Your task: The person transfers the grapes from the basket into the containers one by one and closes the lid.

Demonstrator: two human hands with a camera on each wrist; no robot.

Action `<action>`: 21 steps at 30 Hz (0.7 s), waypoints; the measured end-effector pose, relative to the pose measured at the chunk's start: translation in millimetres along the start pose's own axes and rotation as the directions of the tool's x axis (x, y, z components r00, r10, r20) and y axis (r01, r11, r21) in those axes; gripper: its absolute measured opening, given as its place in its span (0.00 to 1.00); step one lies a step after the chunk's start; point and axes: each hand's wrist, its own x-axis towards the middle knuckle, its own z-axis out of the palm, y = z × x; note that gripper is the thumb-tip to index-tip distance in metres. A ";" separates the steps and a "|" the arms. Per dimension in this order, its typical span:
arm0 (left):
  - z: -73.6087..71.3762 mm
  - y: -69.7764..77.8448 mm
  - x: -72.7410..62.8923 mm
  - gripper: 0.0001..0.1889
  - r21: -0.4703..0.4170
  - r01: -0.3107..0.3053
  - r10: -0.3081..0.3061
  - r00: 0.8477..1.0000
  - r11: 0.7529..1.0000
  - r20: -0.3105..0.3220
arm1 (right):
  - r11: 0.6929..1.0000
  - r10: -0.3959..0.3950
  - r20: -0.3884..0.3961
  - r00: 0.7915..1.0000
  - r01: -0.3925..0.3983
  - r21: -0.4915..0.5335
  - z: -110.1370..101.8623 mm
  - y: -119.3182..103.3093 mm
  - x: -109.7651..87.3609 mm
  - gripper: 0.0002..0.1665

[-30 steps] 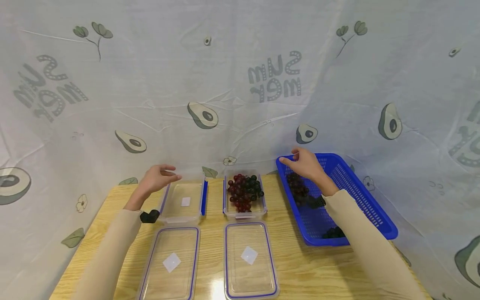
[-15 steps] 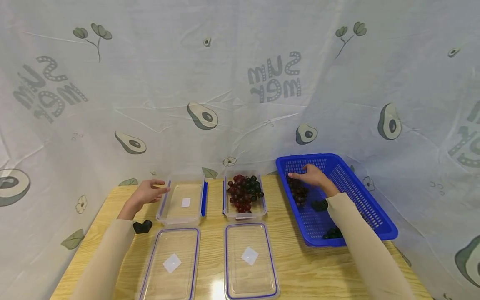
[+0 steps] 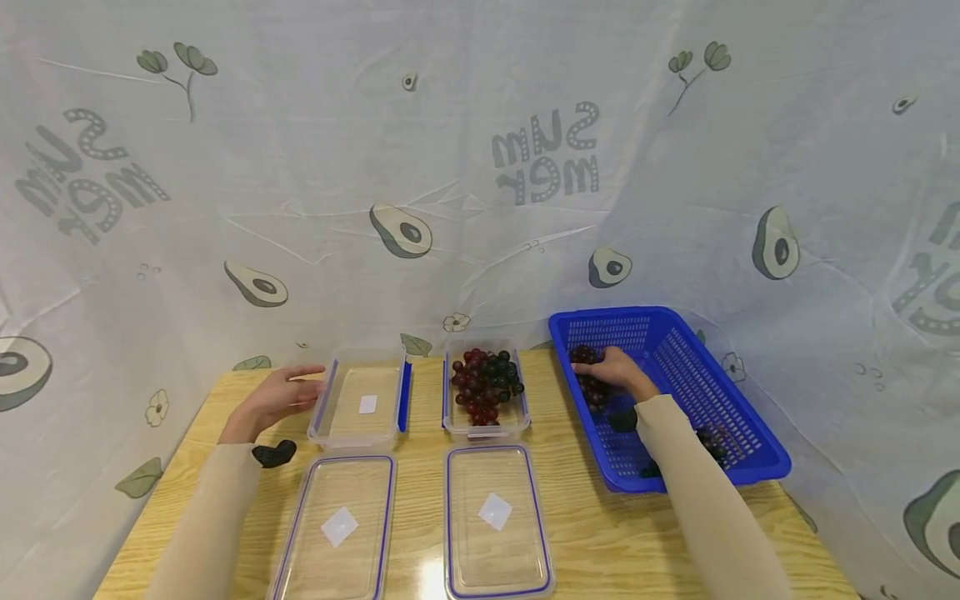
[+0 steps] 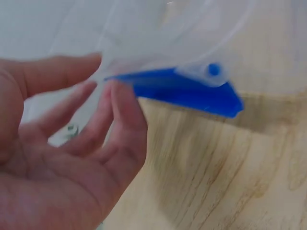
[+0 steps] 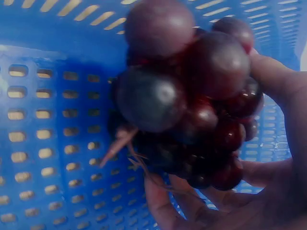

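Observation:
Inside the blue basket [image 3: 750,433], my right hand [image 3: 619,370] holds a bunch of dark red grapes [image 5: 211,67], fingers curled under it and thumb along its side. Part of the bunch is hidden by the hand in the head view. At the far left, my left hand [image 3: 272,402] is beside a clear plastic container [image 3: 367,379], its fingers loosely bent. The left wrist view has those fingertips close to the container's blue side flap [image 4: 187,93]; whether they touch is unclear.
Another clear container [image 3: 486,432] holds red and dark green grapes. Two clear lids with blue seals, a left lid [image 3: 360,492] and a right lid [image 3: 491,479], lie in front of the containers. More dark grapes [image 3: 712,446] are in the basket. A patterned curtain hangs behind.
My right hand has gone from above the basket's rim down inside and taken hold of the red grapes. My left hand has moved left and lower, to the left container's outer side.

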 end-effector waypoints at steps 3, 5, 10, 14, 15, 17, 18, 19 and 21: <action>-6.1 -5.7 2.2 0.35 -0.092 -0.002 0.007 0.999 0.996 0.051 | 0.999 0.020 0.003 1.000 -0.020 0.029 2.7 0.0 0.5 0.49; -7.4 -7.3 2.9 0.35 -0.129 -0.001 0.010 0.997 0.992 0.073 | 0.999 0.036 0.001 0.999 -0.036 0.039 3.5 0.1 1.2 0.49; -7.7 -8.6 1.7 0.36 -0.179 0.024 -0.006 0.995 0.984 0.096 | 0.998 0.060 -0.031 0.998 -0.060 0.017 5.2 -3.0 3.1 0.49; -7.3 -10.5 1.1 0.38 -0.206 0.048 -0.028 0.995 0.977 0.101 | 0.998 0.042 -0.057 0.997 -0.044 -0.035 6.2 -4.8 4.3 0.49; -7.0 -11.0 0.9 0.38 -0.215 0.055 -0.035 0.995 0.975 0.096 | 0.998 0.040 -0.062 0.997 -0.043 -0.045 6.3 -4.8 4.7 0.48; -6.9 -12.1 0.8 0.39 -0.221 0.051 -0.028 0.994 0.974 0.106 | 0.997 0.039 -0.072 0.997 -0.044 -0.065 6.4 -4.8 5.8 0.48; -6.8 -12.6 0.6 0.39 -0.219 0.046 -0.022 0.993 0.975 0.112 | 0.997 0.038 -0.080 0.996 -0.044 -0.071 6.3 -4.7 6.5 0.47; -6.6 -13.1 0.6 0.39 -0.225 0.047 -0.023 0.994 0.973 0.110 | 0.996 0.036 -0.086 0.996 -0.043 -0.075 6.5 -4.8 7.1 0.46; -6.0 -13.9 0.7 0.39 -0.235 0.049 -0.025 0.994 0.971 0.107 | 0.996 0.029 -0.101 0.994 -0.037 -0.086 6.9 -5.1 7.9 0.42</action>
